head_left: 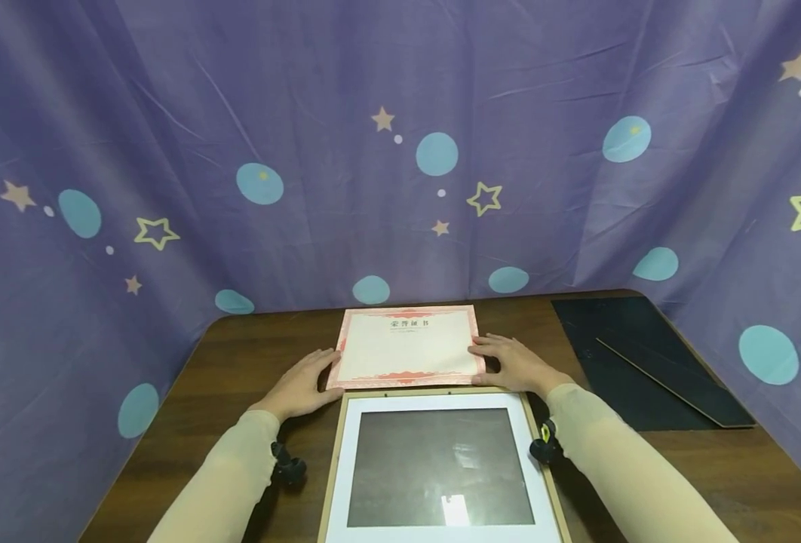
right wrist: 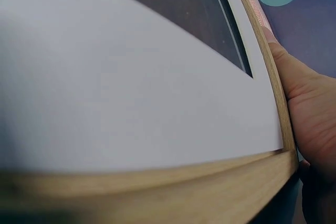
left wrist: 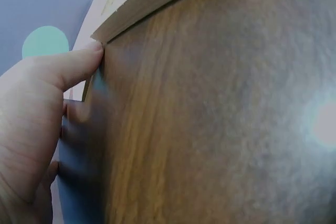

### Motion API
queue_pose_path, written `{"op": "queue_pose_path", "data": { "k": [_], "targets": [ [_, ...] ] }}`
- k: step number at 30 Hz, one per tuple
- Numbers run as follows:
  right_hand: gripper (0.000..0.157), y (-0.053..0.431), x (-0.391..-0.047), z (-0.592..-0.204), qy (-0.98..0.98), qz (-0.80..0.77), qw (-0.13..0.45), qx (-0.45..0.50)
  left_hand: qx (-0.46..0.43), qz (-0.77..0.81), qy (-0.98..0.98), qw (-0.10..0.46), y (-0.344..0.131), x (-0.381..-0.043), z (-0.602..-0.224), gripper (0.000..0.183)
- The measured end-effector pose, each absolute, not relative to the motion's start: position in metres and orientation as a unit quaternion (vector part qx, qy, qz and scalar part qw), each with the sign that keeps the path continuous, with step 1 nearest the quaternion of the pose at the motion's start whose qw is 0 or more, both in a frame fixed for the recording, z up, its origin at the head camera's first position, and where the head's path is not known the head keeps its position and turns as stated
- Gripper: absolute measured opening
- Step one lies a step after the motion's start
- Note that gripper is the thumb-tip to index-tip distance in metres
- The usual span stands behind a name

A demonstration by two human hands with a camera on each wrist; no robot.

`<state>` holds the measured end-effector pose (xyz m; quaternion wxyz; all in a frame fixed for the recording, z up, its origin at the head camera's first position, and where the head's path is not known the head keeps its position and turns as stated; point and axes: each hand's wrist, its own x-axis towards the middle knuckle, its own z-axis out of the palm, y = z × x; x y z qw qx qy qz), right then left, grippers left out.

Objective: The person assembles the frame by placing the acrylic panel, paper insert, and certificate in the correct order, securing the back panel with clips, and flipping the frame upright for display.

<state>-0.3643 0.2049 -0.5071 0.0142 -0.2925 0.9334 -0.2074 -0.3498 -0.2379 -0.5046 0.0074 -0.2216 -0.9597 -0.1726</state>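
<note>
A certificate [head_left: 410,349] with a pink-red patterned border lies flat on the table behind a picture frame [head_left: 342,435]. My left hand [head_left: 300,385] is at its left edge, fingertips at the border and thumb by its lower left corner, beside the frame's far corner. On the opposite side, my right hand [head_left: 519,365] rests its fingers on the right border, its thumb near the lower right corner. The light wooden frame holds a white mat [head_left: 441,533] around a dark, shiny rectangle [head_left: 441,467]. In the right wrist view, the right hand [right wrist: 310,103] sits right beside the frame's wooden edge.
At the right of the brown wooden table [head_left: 224,392] lies a dark board [head_left: 611,354], with a dark panel [head_left: 685,381] with a pale edge on it. A purple curtain [head_left: 332,226] with stars and blue spots hangs around the table's back and sides.
</note>
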Motion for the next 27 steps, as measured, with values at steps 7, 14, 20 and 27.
{"op": "queue_pose_path", "data": {
  "k": [7, 14, 20, 27],
  "targets": [
    [0.071, 0.2063, -0.3645, -0.5089, 0.931, -0.214, 0.006, -0.296, -0.201, -0.175, -0.964, 0.010, -0.2377, -0.3513, -0.5048, 0.082],
    [0.070, 0.2067, -0.3641, -0.5115, 0.927, -0.220, 0.002, -0.303, -0.193, -0.165, -0.966, 0.037, -0.2376, -0.3508, -0.5069, 0.075],
    [0.072, 0.2072, -0.3650, -0.5138, 0.928, -0.219, 0.005, -0.300, -0.234, -0.150, -0.954, 0.111, -0.2361, -0.3523, -0.5102, 0.054],
    [0.072, 0.2084, -0.3664, -0.5155, 0.927, -0.220, 0.004, -0.303, -0.215, -0.146, -0.945, 0.197, -0.2336, -0.3537, -0.5119, 0.048]
  ]
}}
